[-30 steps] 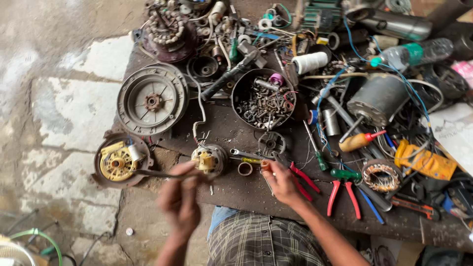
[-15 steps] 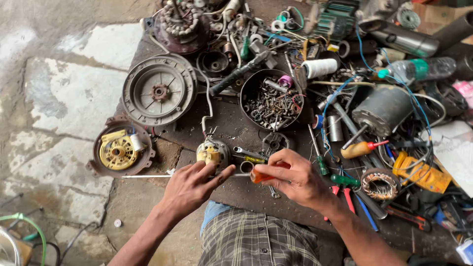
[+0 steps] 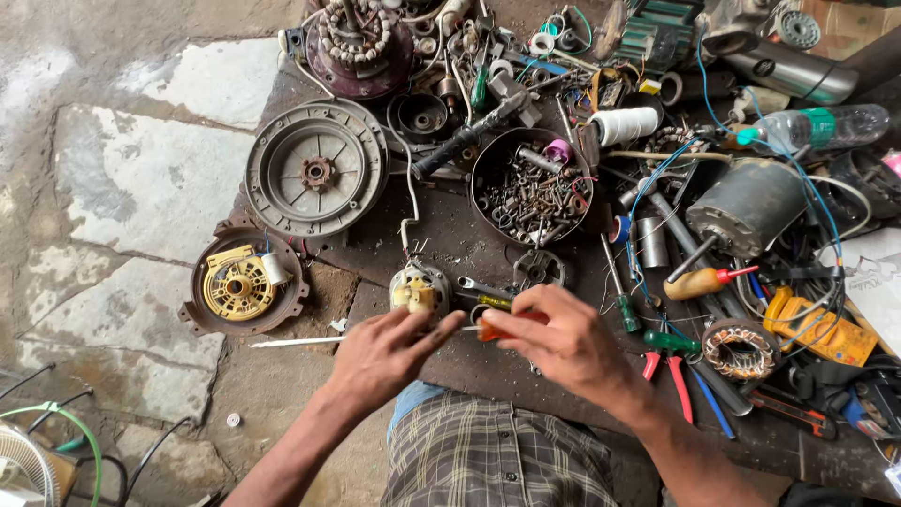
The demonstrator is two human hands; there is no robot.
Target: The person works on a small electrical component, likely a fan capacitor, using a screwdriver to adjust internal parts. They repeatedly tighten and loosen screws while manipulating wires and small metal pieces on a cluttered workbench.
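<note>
My right hand (image 3: 568, 345) grips the orange handle of a long screwdriver (image 3: 499, 329). Its thin metal shaft runs left under my left hand (image 3: 380, 355) and sticks out beyond it (image 3: 291, 341). My left hand lies over the shaft, fingertips reaching toward the handle and touching a small motor with yellowish windings (image 3: 418, 291). A small spanner (image 3: 483, 289) lies just beyond my hands. All of this rests at the near edge of a dark, cluttered work board (image 3: 375, 253).
A round grey fan housing (image 3: 314, 169) and a brown housing with a yellow part (image 3: 242, 284) lie left. A bowl of screws (image 3: 535, 192), grey motor (image 3: 746, 207), orange-handled tool (image 3: 704, 282), red pliers (image 3: 671, 371), copper coil (image 3: 740, 347), yellow meter (image 3: 826, 333).
My hands have come together in front of the small motor. The right hand lifted the orange handle toward the left hand, and the shaft now points left.
</note>
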